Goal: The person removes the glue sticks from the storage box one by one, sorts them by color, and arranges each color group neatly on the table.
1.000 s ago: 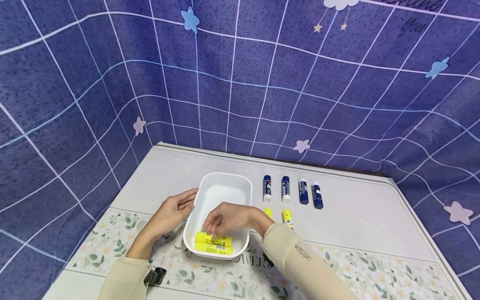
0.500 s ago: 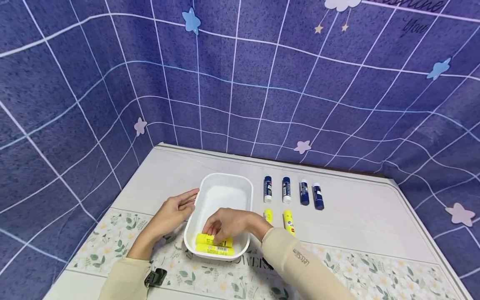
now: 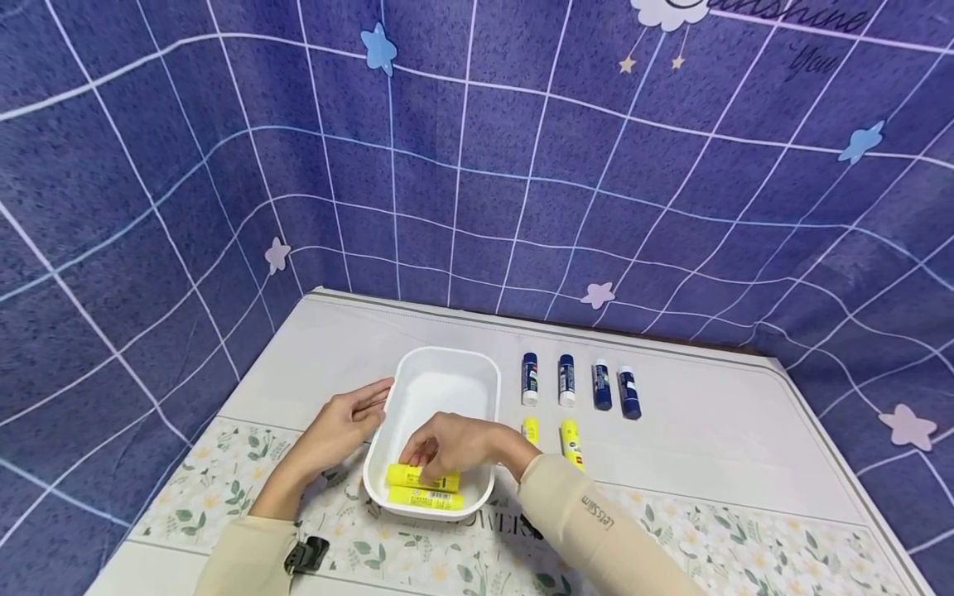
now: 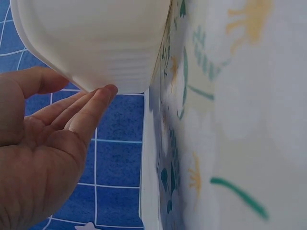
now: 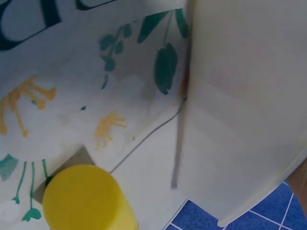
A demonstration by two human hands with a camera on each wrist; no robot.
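Note:
A white plastic box [image 3: 417, 364] stands on the table. Two yellow glue sticks lie across its near end. My right hand [image 3: 450, 443] reaches into the box and pinches the upper glue stick [image 3: 402, 475] between thumb and fingers. The lower glue stick [image 3: 425, 498] lies beside it along the near wall. At the box's left side, my left hand [image 3: 339, 426] touches the rim with its fingers extended. In the left wrist view, the fingertips [image 4: 110, 89] of this hand rest against the box's outer wall [image 4: 120, 62]. The right wrist view hides the right fingers behind the box wall [image 5: 240, 96].
Several blue-and-white glue sticks [image 3: 566, 381] stand in a row right of the box. Below them lie two more yellow glue sticks, one [image 3: 530, 430] partly behind the right forearm and another [image 3: 571, 443]. A purple grid-patterned curtain [image 3: 477, 165] hangs behind the table.
My right hand has lowered onto the upper yellow glue stick and pinches it now. That stick's left end has moved slightly away from the lower one. The left hand stays at the box rim.

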